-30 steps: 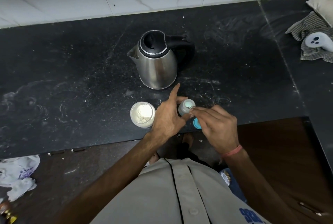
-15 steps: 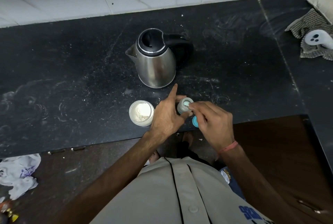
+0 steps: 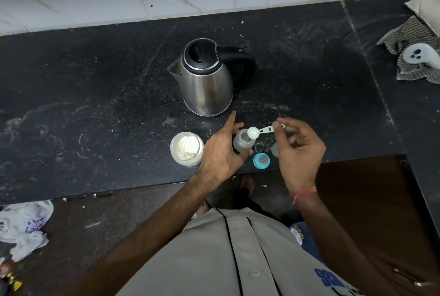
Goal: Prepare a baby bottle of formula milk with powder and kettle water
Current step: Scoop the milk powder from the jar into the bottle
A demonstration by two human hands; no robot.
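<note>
Right hand (image 3: 298, 150) pinches scoop (image 3: 258, 132) over bottle (image 3: 242, 143), gripped by left hand (image 3: 220, 153), near counter's (image 3: 95, 95) front edge.

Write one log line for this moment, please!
left hand holds bottle | right hand pinches scoop over bottle | kettle untouched

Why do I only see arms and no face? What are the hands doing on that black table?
The camera sits on the person's head and looks down, so you see only their arms and shirt. On the black stone counter stand a shiny steel kettle with a black lid, an open white jar of powder and a blue bottle ring with its teat. The left hand steadies a small clear baby bottle. The right hand pinches a little pale green scoop, holding its round bowl over the bottle's mouth. A striped cloth lies far right.
</note>
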